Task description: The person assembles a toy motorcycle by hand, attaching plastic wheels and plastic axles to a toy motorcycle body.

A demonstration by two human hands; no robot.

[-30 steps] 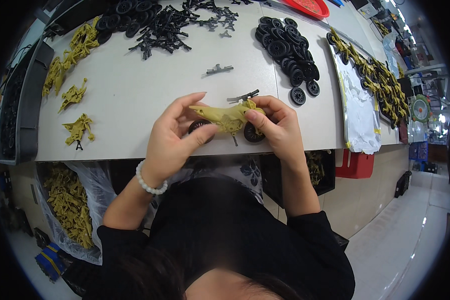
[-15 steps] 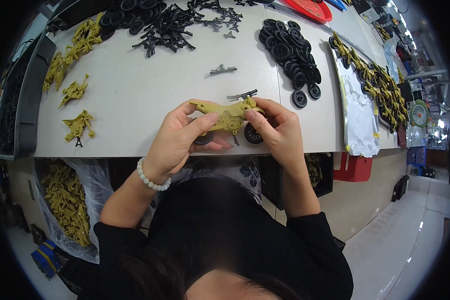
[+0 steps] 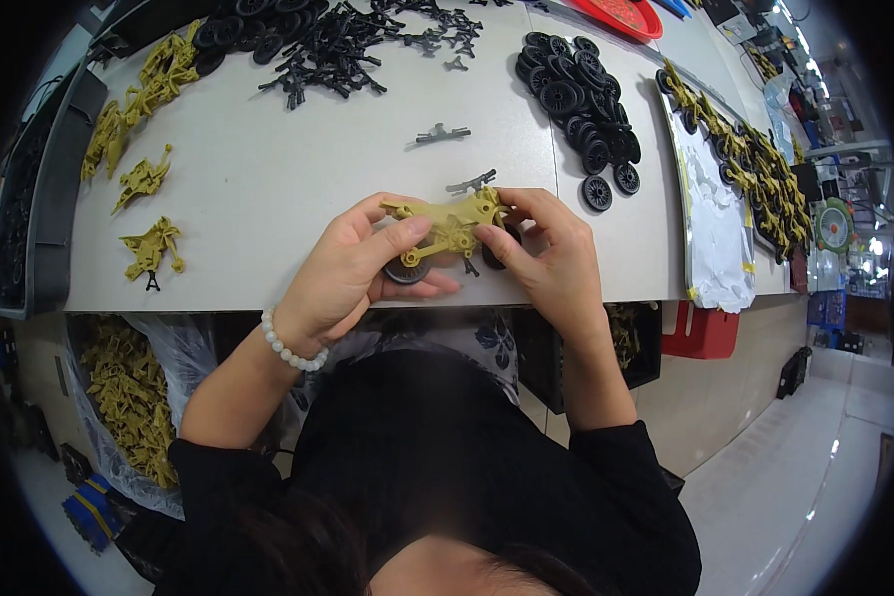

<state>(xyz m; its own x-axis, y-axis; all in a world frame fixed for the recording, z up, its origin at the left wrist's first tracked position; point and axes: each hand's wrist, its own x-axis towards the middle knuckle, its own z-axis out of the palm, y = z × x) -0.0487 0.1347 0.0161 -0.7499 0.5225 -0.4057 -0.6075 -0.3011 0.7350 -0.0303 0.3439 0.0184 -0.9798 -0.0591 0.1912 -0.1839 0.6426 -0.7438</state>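
Observation:
Both hands hold an olive-yellow plastic toy motorcycle frame (image 3: 449,224) just above the near edge of the white table (image 3: 268,189). My left hand (image 3: 353,266) grips its left end, thumb on top, with a black wheel (image 3: 407,269) under the fingers. My right hand (image 3: 544,253) pinches the frame's right end, where a second black wheel (image 3: 494,254) is mostly hidden. A grey handlebar part (image 3: 471,183) lies on the table just beyond the frame.
A pile of black wheels (image 3: 576,89) lies at the right, black frame parts (image 3: 338,45) at the back, another grey piece (image 3: 441,133) in the middle. Olive frames (image 3: 149,248) lie at the left. A bag of olive parts (image 3: 129,397) hangs below the table. Assembled pieces (image 3: 745,159) line the right.
The frame has been turned and lifted slightly between the hands; my left thumb now lies on top of it and a wheel shows beneath the left fingers.

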